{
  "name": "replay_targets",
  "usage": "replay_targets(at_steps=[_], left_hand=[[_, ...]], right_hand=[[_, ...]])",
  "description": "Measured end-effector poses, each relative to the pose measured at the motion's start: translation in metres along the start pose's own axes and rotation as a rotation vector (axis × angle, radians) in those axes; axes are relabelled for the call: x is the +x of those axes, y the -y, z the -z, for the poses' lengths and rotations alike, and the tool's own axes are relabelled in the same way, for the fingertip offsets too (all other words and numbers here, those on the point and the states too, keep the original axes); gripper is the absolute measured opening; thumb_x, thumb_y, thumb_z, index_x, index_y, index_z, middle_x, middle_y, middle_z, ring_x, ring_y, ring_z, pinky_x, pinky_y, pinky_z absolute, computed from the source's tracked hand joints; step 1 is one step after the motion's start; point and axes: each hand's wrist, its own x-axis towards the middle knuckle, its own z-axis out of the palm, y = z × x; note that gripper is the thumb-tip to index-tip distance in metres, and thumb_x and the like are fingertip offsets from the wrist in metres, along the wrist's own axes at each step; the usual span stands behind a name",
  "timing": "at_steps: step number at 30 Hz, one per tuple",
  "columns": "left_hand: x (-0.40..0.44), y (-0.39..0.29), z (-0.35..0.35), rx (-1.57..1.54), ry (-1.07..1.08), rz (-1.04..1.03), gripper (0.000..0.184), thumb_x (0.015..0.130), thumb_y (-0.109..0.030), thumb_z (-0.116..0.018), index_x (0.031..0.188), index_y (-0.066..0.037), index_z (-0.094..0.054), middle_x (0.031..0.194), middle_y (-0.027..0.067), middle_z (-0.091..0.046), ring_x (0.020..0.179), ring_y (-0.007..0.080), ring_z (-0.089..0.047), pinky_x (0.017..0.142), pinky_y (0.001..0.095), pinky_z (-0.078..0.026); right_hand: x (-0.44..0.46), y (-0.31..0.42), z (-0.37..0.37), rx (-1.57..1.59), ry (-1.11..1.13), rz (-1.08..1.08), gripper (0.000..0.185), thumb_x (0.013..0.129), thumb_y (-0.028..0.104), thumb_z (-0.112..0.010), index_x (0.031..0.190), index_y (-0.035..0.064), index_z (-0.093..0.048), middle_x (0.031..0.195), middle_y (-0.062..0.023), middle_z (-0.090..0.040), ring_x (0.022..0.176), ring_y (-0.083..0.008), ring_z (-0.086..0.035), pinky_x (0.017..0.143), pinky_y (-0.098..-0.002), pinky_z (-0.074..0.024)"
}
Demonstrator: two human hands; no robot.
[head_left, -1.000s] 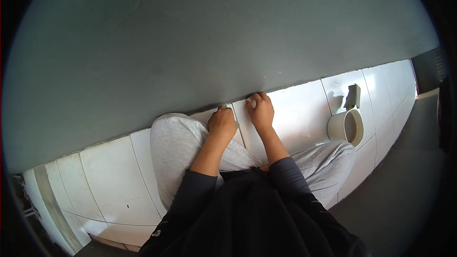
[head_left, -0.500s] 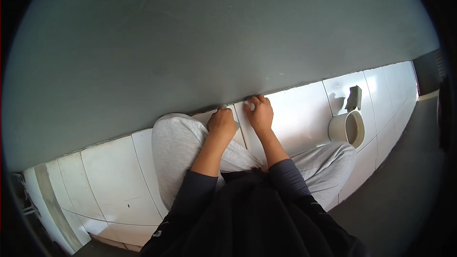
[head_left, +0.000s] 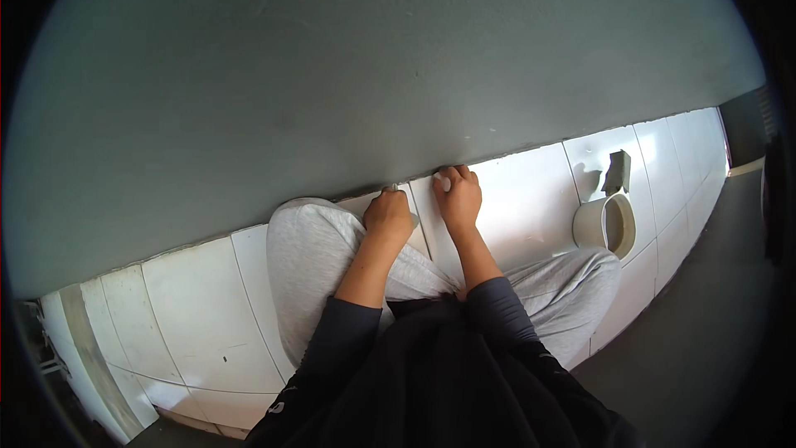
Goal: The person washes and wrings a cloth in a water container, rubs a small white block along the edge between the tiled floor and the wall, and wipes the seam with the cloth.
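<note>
- The right hand (head_left: 458,197) pinches a small white thing (head_left: 445,182) between thumb and fingers, by the wall's foot; it looks light and perhaps soft, best held at the end away from the wall.
- The left hand (head_left: 387,216) is curled in a fist around a grey-green thing (head_left: 414,221), mostly hidden; it seems light and thin, its stiffness unclear, and a whole-hand hold suits it.
- Under both grips lie glossy white tiles (head_left: 526,199), likely slippery; just beyond them rises a grey wall (head_left: 398,75).
- Right of the grips stand a pale tub (head_left: 589,226) and a grey block (head_left: 617,172).
- Grey trousers (head_left: 311,257) flank the hands.
</note>
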Motion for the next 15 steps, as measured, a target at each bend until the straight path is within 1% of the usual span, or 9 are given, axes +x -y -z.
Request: replay_targets(at_steps=[1, 3, 5, 6, 10, 11, 12, 13, 15], left_hand=[[0.000, -0.001, 0.000, 0.016, 0.035, 0.002, 0.020, 0.077, -0.005, -0.057, 0.095, 0.001, -0.063, 0.109, 0.0186, -0.059, 0.098, 0.0320, -0.061, 0.079, 0.0394, -0.051], [0.003, -0.002, -0.005, 0.008, 0.026, -0.011, 0.019, 0.078, -0.006, -0.056, 0.094, 0.001, -0.063, 0.109, 0.0188, -0.058, 0.098, 0.0321, -0.061, 0.079, 0.0397, -0.052], [0.004, -0.004, -0.008, -0.007, -0.033, 0.009, 0.021, 0.074, -0.002, -0.052, 0.091, 0.001, -0.063, 0.104, 0.0182, -0.060, 0.096, 0.0327, -0.060, 0.081, 0.0400, -0.050], [0.002, -0.006, -0.006, -0.027, -0.027, 0.009, 0.021, 0.074, -0.002, -0.052, 0.091, 0.000, -0.063, 0.103, 0.0175, -0.061, 0.094, 0.0332, -0.060, 0.081, 0.0402, -0.049], [0.000, -0.002, -0.003, -0.056, -0.051, -0.023, 0.018, 0.074, -0.001, -0.051, 0.087, -0.001, -0.063, 0.099, 0.0166, -0.061, 0.092, 0.0329, -0.060, 0.079, 0.0405, -0.049], [-0.001, -0.001, -0.003, -0.077, -0.088, -0.084, 0.017, 0.074, -0.001, -0.051, 0.086, -0.002, -0.063, 0.098, 0.0155, -0.061, 0.091, 0.0325, -0.060, 0.078, 0.0406, -0.048], [-0.002, -0.002, -0.002, -0.098, -0.127, -0.149, 0.016, 0.074, -0.001, -0.051, 0.084, -0.003, -0.063, 0.096, 0.0145, -0.061, 0.090, 0.0321, -0.059, 0.076, 0.0407, -0.048], [-0.002, -0.003, -0.002, -0.098, -0.129, -0.164, 0.016, 0.074, -0.001, -0.051, 0.084, -0.003, -0.063, 0.096, 0.0145, -0.061, 0.090, 0.0321, -0.059, 0.076, 0.0407, -0.048], [-0.001, -0.010, -0.002, -0.247, -0.187, -0.254, 0.014, 0.074, -0.001, -0.051, 0.082, -0.004, -0.062, 0.093, 0.0130, -0.061, 0.088, 0.0313, -0.059, 0.074, 0.0407, -0.047]], right_hand=[[0.002, -0.006, 0.003, -0.014, -0.016, -0.038, 0.017, 0.066, 0.010, -0.067, 0.082, 0.0069, -0.064, 0.091, -0.0077, -0.061, 0.078, -0.0283, -0.057, 0.065, -0.0392, -0.0466], [0.001, -0.005, -0.001, -0.033, -0.016, -0.030, 0.017, 0.066, 0.009, -0.067, 0.083, 0.0066, -0.064, 0.091, -0.0086, -0.061, 0.078, -0.0286, -0.057, 0.066, -0.0396, -0.0465], [-0.007, 0.013, -0.011, 0.040, 0.007, 0.070, 0.017, 0.067, 0.009, -0.066, 0.083, 0.0063, -0.063, 0.088, -0.0091, -0.060, 0.079, -0.0289, -0.057, 0.065, -0.0398, -0.0464], [-0.011, 0.020, -0.018, 0.046, 0.034, 0.101, 0.016, 0.067, 0.010, -0.066, 0.082, 0.0066, -0.062, 0.086, -0.0094, -0.059, 0.079, -0.0291, -0.057, 0.065, -0.0401, -0.0462], [-0.009, 0.015, -0.016, 0.003, 0.102, 0.094, 0.018, 0.066, 0.011, -0.067, 0.082, 0.0066, -0.062, 0.087, -0.0091, -0.059, 0.081, -0.0285, -0.057, 0.066, -0.0399, -0.0468], [-0.004, 0.006, -0.007, -0.020, 0.110, 0.099, 0.019, 0.066, 0.011, -0.067, 0.083, 0.0067, -0.063, 0.087, -0.0089, -0.059, 0.082, -0.0285, -0.057, 0.067, -0.0397, -0.0471], [-0.001, -0.005, 0.000, -0.028, 0.094, 0.047, 0.020, 0.064, 0.011, -0.068, 0.084, 0.0072, -0.064, 0.088, -0.0089, -0.060, 0.082, -0.0285, -0.057, 0.067, -0.0390, -0.0479], [0.003, -0.015, 0.009, -0.011, 0.090, -0.007, 0.019, 0.066, 0.012, -0.069, 0.083, 0.0070, -0.064, 0.086, -0.0098, -0.062, 0.078, -0.0295, -0.058, 0.066, -0.0378, -0.0479], [0.018, -0.041, 0.025, 0.203, 0.245, -0.370, 0.017, 0.070, 0.017, -0.071, 0.081, 0.0059, -0.064, 0.080, -0.0081, -0.062, 0.068, -0.0235, -0.057, 0.062, -0.0322, -0.0465]])
